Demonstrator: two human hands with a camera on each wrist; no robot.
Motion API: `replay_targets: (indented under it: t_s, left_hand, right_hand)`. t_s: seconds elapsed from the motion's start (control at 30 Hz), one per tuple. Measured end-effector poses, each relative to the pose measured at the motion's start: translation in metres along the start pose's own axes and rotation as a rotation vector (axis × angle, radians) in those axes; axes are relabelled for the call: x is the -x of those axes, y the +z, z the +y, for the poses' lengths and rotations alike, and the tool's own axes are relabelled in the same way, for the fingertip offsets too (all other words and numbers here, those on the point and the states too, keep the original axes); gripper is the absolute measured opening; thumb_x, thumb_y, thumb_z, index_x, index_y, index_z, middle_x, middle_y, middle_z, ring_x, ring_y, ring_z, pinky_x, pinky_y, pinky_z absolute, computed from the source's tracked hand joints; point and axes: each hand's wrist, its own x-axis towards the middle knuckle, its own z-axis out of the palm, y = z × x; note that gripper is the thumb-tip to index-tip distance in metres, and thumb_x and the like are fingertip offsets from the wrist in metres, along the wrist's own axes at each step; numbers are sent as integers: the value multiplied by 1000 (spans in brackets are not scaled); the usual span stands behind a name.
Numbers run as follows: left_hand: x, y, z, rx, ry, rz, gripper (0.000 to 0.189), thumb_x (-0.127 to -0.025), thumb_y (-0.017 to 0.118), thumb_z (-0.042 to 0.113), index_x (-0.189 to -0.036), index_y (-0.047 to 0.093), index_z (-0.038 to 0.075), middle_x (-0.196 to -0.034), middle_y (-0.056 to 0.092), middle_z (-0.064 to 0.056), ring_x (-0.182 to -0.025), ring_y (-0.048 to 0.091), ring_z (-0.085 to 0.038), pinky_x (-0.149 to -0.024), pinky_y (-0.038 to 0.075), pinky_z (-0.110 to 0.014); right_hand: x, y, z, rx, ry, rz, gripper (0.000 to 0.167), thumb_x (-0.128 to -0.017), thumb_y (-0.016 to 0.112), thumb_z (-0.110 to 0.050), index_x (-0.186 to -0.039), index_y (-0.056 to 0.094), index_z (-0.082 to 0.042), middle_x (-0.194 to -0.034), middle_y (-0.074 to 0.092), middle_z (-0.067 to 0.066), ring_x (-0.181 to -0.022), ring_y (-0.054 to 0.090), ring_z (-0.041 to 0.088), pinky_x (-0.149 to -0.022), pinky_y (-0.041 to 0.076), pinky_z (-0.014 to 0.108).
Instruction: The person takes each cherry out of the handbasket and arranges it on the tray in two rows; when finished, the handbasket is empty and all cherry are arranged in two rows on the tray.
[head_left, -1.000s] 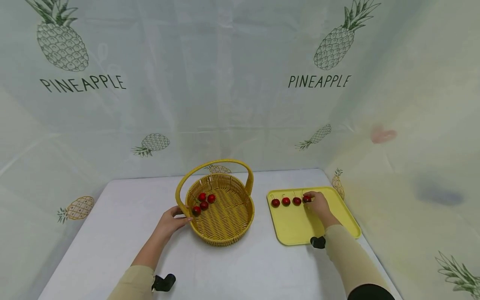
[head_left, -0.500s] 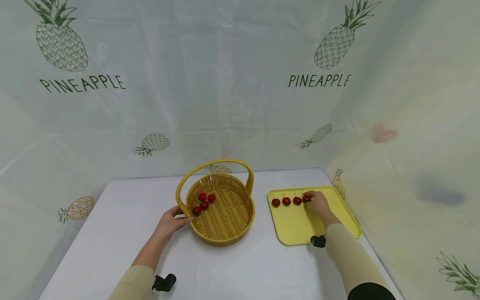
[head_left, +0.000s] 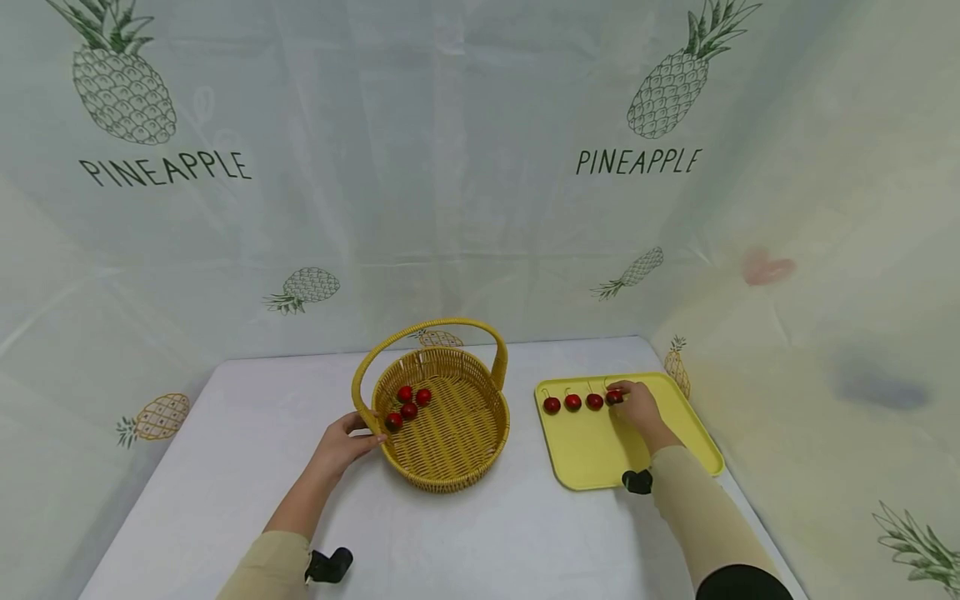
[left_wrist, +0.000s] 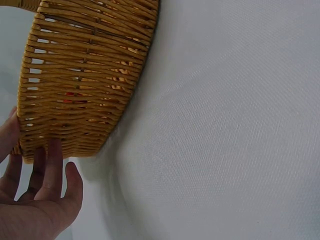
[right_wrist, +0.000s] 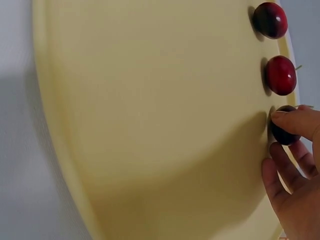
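Note:
A yellow wicker basket with a tall arched handle stands mid-table, several red cherries lying at the left of its inside. My left hand grips the basket's left rim near the foot of the handle; in the left wrist view its thumb is at the rim and the fingers lie against the woven outer wall. On the yellow tray, several cherries stand in a row along the far side. My right hand pinches the rightmost cherry between thumb and fingers, at tray level.
A white cloth covers the table. Behind it hangs a pale curtain printed with pineapples, which also runs down the right side close to the tray. The basket handle arches above the basket opening.

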Motion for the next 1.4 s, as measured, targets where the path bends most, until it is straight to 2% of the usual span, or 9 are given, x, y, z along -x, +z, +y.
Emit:
replay_targets:
  t_s: [0.17, 0.53, 0.7, 0.8, 1.07, 1.2, 1.4]
  left_hand:
    - [1, 0, 1, 0, 1, -3, 50, -84, 76, 6, -129, 55, -2, -125, 54, -21, -107, 61, -29, -85, 53, -32]
    - [1, 0, -1, 0, 5, -6, 52, -85, 76, 6, -131, 54, -2, -125, 53, -20, -106, 61, -28, -85, 53, -32]
    - [1, -1, -2, 8, 6, -9, 52, -84, 77, 6, -131, 54, -3, -125, 53, -20, -105, 61, -27, -84, 53, -31]
    - [0, -1, -2, 5, 7, -10, 52, -84, 77, 7, -130, 54, -3, -124, 53, -20, -107, 60, -27, -84, 53, -31]
    - [1, -1, 0, -8, 2, -7, 50, -85, 76, 8, -130, 54, -2, -125, 53, -21, -109, 60, -28, -85, 53, -31]
    - [1, -1, 1, -7, 2, -5, 49, -86, 75, 7, -130, 54, -2, -126, 53, -20, -110, 58, -29, -87, 52, -33]
    - [1, -1, 0, -17, -3, -1, 49, -86, 75, 7, -130, 54, -1, -126, 53, -20, -113, 57, -30, -88, 52, -33]
  right_hand:
    - [3, -4, -3, -8, 8, -15, 39, -82, 66, 11, -121, 60, 9, -121, 51, 33, -115, 45, 49, -93, 42, 55]
    - [12, -14, -3, -15, -7, -22, 37, -87, 68, 3, -122, 60, 9, -126, 48, 37, -115, 45, 53, -90, 44, 58]
    - [13, -18, -9, -39, -36, -42, 38, -88, 68, 0, -125, 59, 7, -127, 48, 35, -109, 50, 50, -82, 49, 53]
    - [15, -19, -16, -58, -53, -54, 38, -89, 67, 0, -125, 59, 7, -127, 50, 33, -104, 54, 46, -76, 51, 47]
    - [25, -21, -45, -120, -99, -129, 38, -90, 65, 2, -126, 58, 8, -128, 50, 30, -111, 53, 48, -80, 52, 45]
    - [32, -19, -62, -139, -128, -152, 38, -89, 69, -1, -125, 60, 6, -127, 52, 27, -104, 55, 43, -78, 52, 42]
    - [43, -11, -84, -178, -175, -198, 36, -88, 68, 2, -123, 61, 6, -126, 53, 26, -99, 58, 36, -76, 53, 39]
